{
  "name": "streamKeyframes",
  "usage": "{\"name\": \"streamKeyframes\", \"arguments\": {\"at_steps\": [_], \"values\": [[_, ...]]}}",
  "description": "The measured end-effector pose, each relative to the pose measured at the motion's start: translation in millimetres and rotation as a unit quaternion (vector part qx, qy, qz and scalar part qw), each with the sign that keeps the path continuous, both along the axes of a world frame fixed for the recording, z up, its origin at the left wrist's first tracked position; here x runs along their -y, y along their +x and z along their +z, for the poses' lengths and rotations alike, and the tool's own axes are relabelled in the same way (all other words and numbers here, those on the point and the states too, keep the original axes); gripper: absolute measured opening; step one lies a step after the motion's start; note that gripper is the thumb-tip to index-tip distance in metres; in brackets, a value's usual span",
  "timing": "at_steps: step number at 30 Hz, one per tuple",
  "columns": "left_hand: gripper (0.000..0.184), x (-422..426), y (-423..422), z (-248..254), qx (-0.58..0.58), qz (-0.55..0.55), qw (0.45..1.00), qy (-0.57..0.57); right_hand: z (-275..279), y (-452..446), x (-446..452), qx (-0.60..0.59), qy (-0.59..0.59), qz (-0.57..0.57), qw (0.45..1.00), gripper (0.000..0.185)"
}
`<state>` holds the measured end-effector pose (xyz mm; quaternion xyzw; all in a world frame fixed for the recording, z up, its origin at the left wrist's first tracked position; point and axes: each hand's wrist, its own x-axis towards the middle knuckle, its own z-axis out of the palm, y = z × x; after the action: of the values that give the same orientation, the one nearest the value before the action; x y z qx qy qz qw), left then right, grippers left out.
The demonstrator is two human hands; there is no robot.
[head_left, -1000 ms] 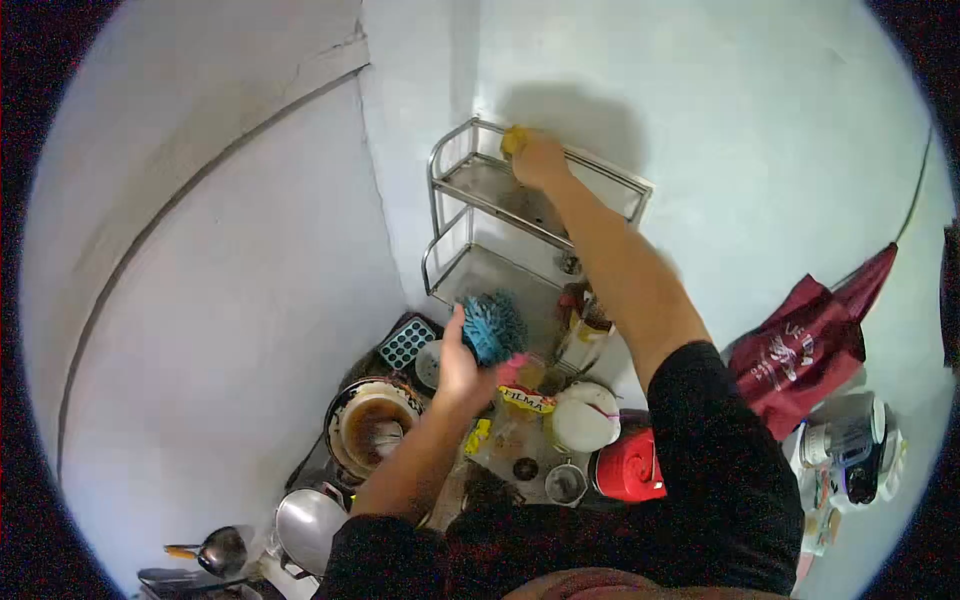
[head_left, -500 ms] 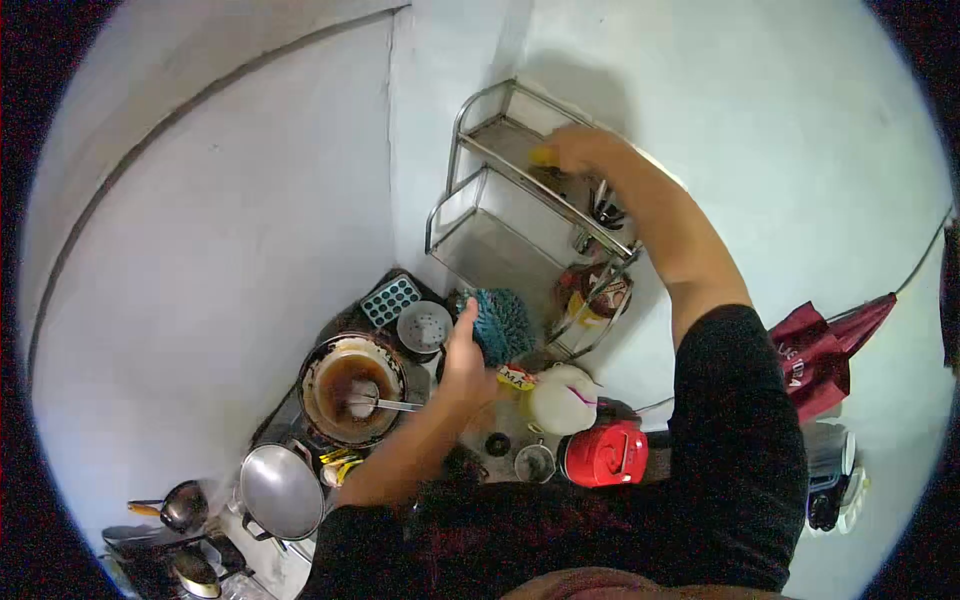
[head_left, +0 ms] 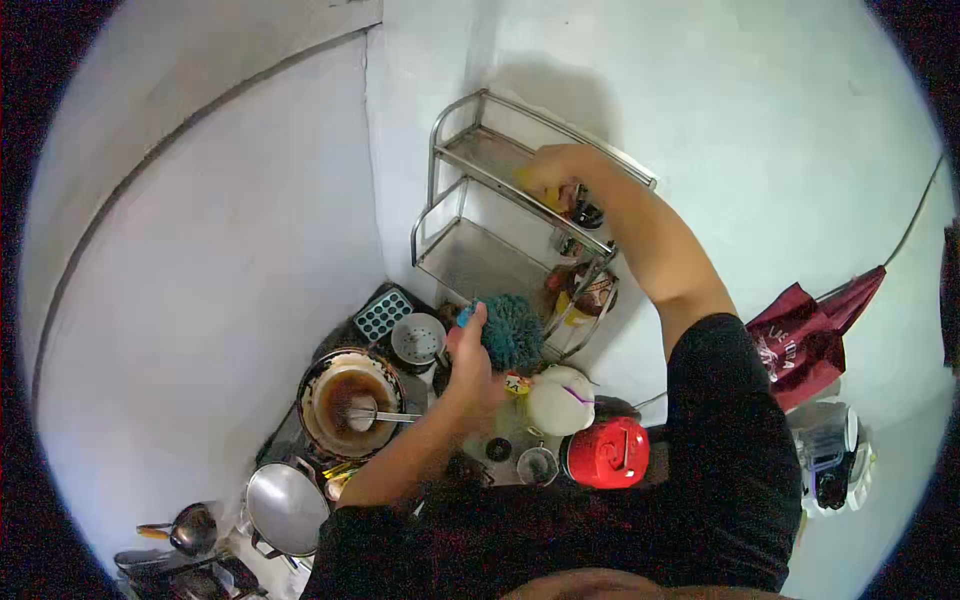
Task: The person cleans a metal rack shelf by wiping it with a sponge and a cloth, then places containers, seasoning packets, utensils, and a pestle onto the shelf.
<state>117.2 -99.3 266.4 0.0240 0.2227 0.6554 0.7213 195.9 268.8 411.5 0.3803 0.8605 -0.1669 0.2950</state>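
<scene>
My left hand (head_left: 470, 370) is closed around a teal shaggy chenille duster (head_left: 513, 332). It holds the duster in front of the lower shelf of a metal rack (head_left: 485, 262). My right hand (head_left: 562, 166) reaches up to the rack's top shelf (head_left: 488, 152), its fingers curled and blurred. Something yellow and soft-looking, perhaps a cloth (head_left: 530, 180), shows at those fingers near the shelf's front rail. Just right of that hand, a dark, shiny item (head_left: 586, 211) stands on the top shelf, partly hidden by my forearm.
Below left are a pan (head_left: 392, 368) of brown liquid with a ladle, a perforated pot (head_left: 418, 340) and a wok (head_left: 287, 505). A cream lidded container (head_left: 560, 402), a glass (head_left: 537, 465) and a red container (head_left: 607, 452) stand near my body. A maroon bag (head_left: 800, 345) hangs right.
The view has shifted, so the rack sits further left and lower. My right hand has moved slightly towards the top shelf's front rail. The duster in my left hand has shifted slightly right.
</scene>
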Motion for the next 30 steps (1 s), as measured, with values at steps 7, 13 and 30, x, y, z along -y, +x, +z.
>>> {"name": "streamKeyframes", "arguments": {"at_steps": [7,13,30], "values": [[0.059,6,-5,11,-0.025,-0.049,0.998,-0.003,-5,-18,17,-0.246,-0.068,-0.250,0.934,0.021],[0.051,-5,12,-3,0.000,-0.004,1.000,-0.010,-17,-64,16,-0.462,-0.115,-0.361,0.802,0.015],[0.050,10,-9,-7,-0.043,0.041,0.998,0.034,-15,-44,76,-0.796,-0.202,-0.364,0.440,0.031]]}}
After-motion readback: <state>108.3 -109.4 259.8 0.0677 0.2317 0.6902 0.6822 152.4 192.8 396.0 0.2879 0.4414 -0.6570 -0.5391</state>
